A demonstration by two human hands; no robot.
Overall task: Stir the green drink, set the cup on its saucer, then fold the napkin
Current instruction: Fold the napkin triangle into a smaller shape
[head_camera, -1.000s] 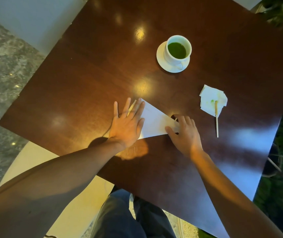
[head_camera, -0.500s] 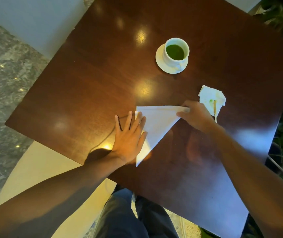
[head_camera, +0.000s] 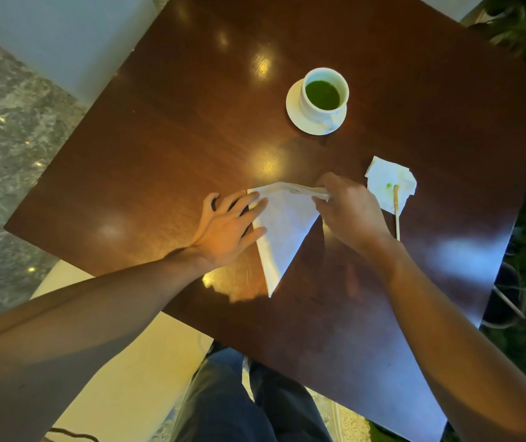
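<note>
The napkin lies on the dark table as a white triangle, its point toward the near edge and its long side along the far side. The left hand rests flat on the table at the napkin's left side, fingers spread wide, the fingertips on its far-left corner and left edge. The right hand has its fingers closed in a pinch on the napkin's far-right corner, which is bunched and lifted a little off the table.

Half a second ago the triangle lay flat and the right hand only touched that far-right corner; now the far edge is rumpled between the two hands. A second ago the napkin was a narrower strip lying crosswise, with the right hand nearer the person. The left hand has slid from the napkin's near-left part to its far-left corner.

The cup of green drink stands on its saucer, far from the hands, as before. To the right of the right hand, a stick lies on a crumpled tissue stained green, both unmoved.
</note>
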